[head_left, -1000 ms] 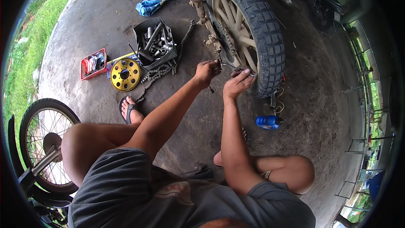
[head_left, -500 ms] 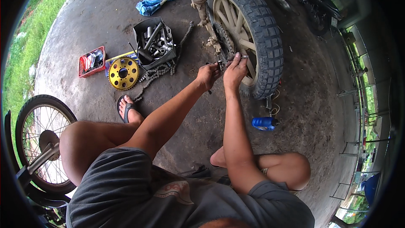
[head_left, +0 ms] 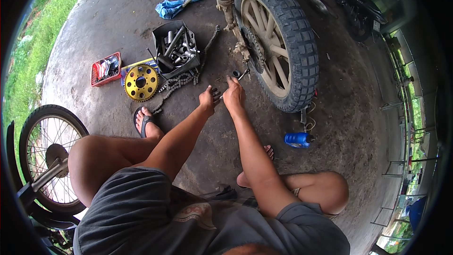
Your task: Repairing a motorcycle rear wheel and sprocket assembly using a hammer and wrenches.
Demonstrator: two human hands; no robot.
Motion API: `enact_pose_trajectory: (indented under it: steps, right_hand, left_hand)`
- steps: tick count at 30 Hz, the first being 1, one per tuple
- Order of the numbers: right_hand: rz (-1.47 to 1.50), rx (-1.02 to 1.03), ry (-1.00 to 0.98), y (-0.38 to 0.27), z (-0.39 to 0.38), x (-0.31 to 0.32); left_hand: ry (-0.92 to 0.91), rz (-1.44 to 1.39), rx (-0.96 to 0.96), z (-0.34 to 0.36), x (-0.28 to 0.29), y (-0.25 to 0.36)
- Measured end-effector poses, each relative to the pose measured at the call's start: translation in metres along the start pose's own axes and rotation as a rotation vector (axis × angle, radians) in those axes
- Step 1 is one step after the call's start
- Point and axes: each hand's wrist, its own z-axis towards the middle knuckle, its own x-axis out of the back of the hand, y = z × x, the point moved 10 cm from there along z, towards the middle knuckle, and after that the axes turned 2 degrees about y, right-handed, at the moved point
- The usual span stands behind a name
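My right hand [head_left: 234, 96] is closed round a thin metal rod-like tool [head_left: 243, 74], whose upper end points toward the rear wheel [head_left: 276, 42]. Just left of it, my left hand [head_left: 206, 100] has its fingers apart, close to the tool's lower end; whether they touch it I cannot tell. Beyond my right fingertips a small dark ring [head_left: 236, 73] lies on the ground. The wheel's sprocket [head_left: 257, 47] and the muddy swingarm end [head_left: 241, 49] are a little farther off, apart from both hands.
A black bin of sockets and tools [head_left: 177, 49], a loose chain [head_left: 177, 82], a gold sprocket [head_left: 141, 83] and a red basket [head_left: 106, 69] stand left. A blue bottle [head_left: 297, 140] lies right of my arm. Another spoked wheel [head_left: 49, 160] is at far left.
Both hands have drawn back from the wheel hub, toward me and to the left. The tool has come away with my right hand, and the dark ring now shows on the ground.
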Motion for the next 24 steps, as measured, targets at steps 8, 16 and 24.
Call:
enact_pose_trajectory:
  steps: [8,16,24]
  right_hand:
    - [0.113,-0.411,-0.020,0.061,0.020,-0.009]
    - [2.024,-1.011,0.138,0.118,0.001,-0.092]
    - [1.957,-0.658,0.299,0.162,0.035,-0.005]
  left_hand:
    - [-0.360,0.430,-0.495,-0.055,-0.123,0.075]
    - [-0.202,0.778,-0.599,-0.097,-0.156,0.098]
    - [-0.379,0.273,-0.271,-0.072,-0.166,0.062]
